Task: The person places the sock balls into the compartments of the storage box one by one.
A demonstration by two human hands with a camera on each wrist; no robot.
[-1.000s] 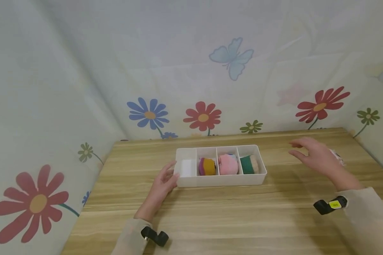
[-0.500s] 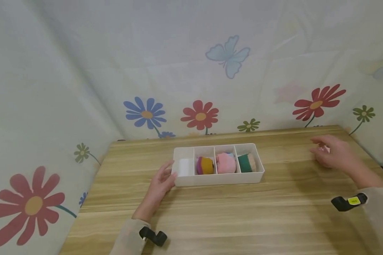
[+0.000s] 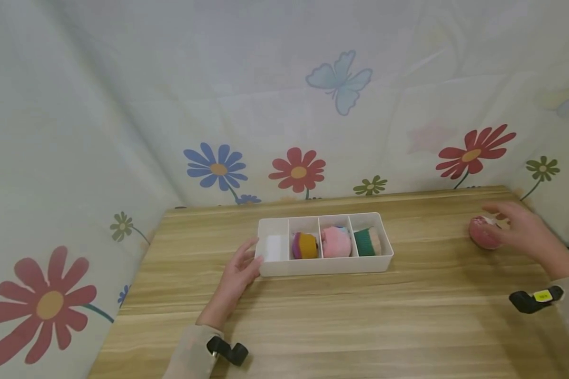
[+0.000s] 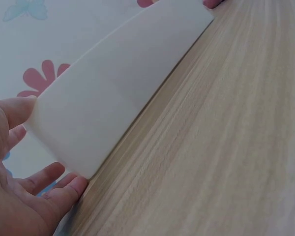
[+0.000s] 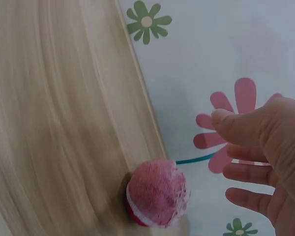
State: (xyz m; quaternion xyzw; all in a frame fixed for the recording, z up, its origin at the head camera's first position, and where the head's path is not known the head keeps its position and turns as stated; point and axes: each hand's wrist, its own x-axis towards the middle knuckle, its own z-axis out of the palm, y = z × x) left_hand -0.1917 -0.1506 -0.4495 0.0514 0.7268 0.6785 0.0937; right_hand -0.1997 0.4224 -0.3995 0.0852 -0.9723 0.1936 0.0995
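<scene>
A white divided box [image 3: 327, 267] lies lengthwise on the table. My left hand [image 3: 237, 268] rests against its left end; in the left wrist view the thumb and fingertips touch the end wall [image 4: 83, 132]. Three compartments hold rolled socks: a mustard and purple roll [image 3: 306, 246], a pink roll [image 3: 336, 242] and a green and beige roll [image 3: 367, 242]. The leftmost compartment [image 3: 276, 242] shows its bare white floor. At the table's right, my right hand [image 3: 521, 229] hovers by a dark pink rolled sock [image 5: 155, 191] with a white stripe. Its spread fingers stand apart from the roll in the right wrist view.
The wood-grain table [image 3: 341, 326] ends at a pale cloth backdrop [image 3: 246, 105] with printed flowers and a butterfly. The dark pink roll sits near the table's right edge. Black wrist cameras [image 3: 227, 351] are worn on both sleeves.
My right hand has moved right, past the box's right end to the dark pink roll, which now shows beside the fingers. The left hand has stayed at the box's end.
</scene>
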